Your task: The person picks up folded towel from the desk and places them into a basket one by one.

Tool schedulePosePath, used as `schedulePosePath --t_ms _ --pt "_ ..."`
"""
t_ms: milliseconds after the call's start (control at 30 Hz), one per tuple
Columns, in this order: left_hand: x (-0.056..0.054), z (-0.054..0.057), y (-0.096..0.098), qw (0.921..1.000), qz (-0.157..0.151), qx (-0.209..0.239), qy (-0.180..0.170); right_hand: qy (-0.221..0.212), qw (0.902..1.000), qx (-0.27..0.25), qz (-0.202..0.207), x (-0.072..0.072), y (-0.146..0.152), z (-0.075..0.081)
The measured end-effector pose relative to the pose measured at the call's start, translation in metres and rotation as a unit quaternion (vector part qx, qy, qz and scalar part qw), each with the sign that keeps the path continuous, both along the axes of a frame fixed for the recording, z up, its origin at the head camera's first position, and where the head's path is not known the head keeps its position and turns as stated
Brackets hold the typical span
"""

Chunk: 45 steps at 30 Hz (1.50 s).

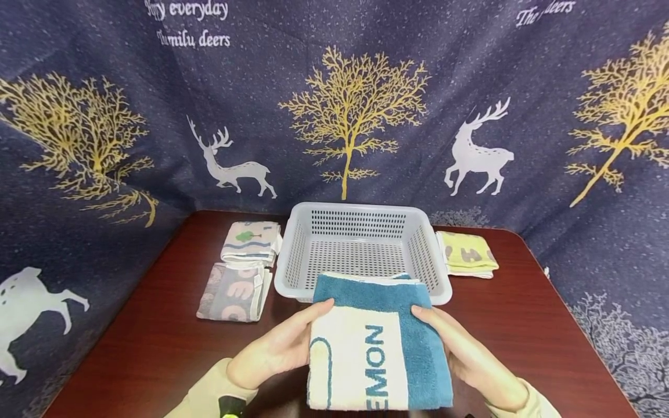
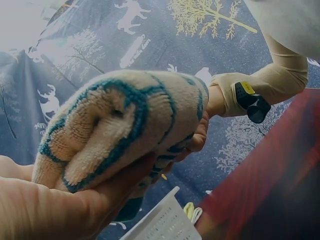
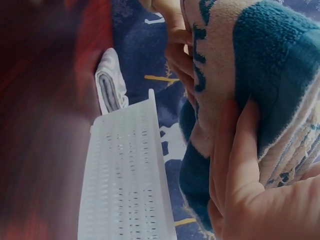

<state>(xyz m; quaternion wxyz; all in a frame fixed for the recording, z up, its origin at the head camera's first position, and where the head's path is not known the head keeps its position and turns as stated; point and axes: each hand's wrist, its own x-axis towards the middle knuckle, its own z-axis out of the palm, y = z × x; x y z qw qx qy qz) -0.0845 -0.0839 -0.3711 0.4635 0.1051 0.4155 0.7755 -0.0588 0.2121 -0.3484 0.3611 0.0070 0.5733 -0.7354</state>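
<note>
A folded blue and white towel (image 1: 355,342) with blue lettering is held up in front of the basket, tilted toward the head camera. My left hand (image 1: 284,343) grips its left side, thumb on the face and fingers behind. On the right side, my right hand (image 1: 462,351) holds it the same way, its fingers (image 3: 245,145) lying along the towel's underside. Folded layers of the towel (image 2: 120,125) show at its end in the left wrist view. Just beyond stands a light grey perforated basket (image 1: 360,229); the towel's far edge overlaps its near rim in the head view.
Left of the basket lie two folded towels, one with a tree (image 1: 251,241) and one grey and pink (image 1: 233,292). A folded yellow towel (image 1: 468,253) lies at its right. All rest on a dark red table (image 1: 157,331), with a patterned blue cloth (image 1: 334,35) hanging behind.
</note>
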Motion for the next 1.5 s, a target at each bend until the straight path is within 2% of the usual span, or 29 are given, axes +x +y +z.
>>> schedulePosePath --t_ms 233,433,667,867,1067,1267,1500 --pt "-0.004 0.002 0.0 1.0 0.002 0.002 -0.005 0.011 0.9998 -0.011 0.012 -0.007 0.003 0.002" --pt "-0.009 0.003 0.001 0.9998 0.002 0.021 -0.003 0.026 0.9993 -0.024 0.014 -0.012 0.005 0.004" --pt "-0.012 0.005 0.001 0.9991 0.016 0.032 -0.021 0.051 0.9985 0.022 -0.001 -0.014 0.005 0.004" --pt "-0.013 0.004 0.001 0.9984 0.018 0.052 -0.014 0.06 0.9982 -0.003 0.005 -0.015 0.007 0.001" --pt "-0.014 0.002 0.005 0.997 0.029 0.071 0.01 0.045 0.9989 0.013 -0.008 -0.015 0.004 0.003" --pt "-0.015 0.003 0.007 0.9965 0.037 0.075 -0.003 0.02 0.9996 -0.018 -0.002 -0.016 0.002 0.005" --pt "-0.015 0.005 0.005 0.9966 0.041 0.071 0.005 -0.004 0.9978 -0.066 0.004 -0.019 0.0 0.007"
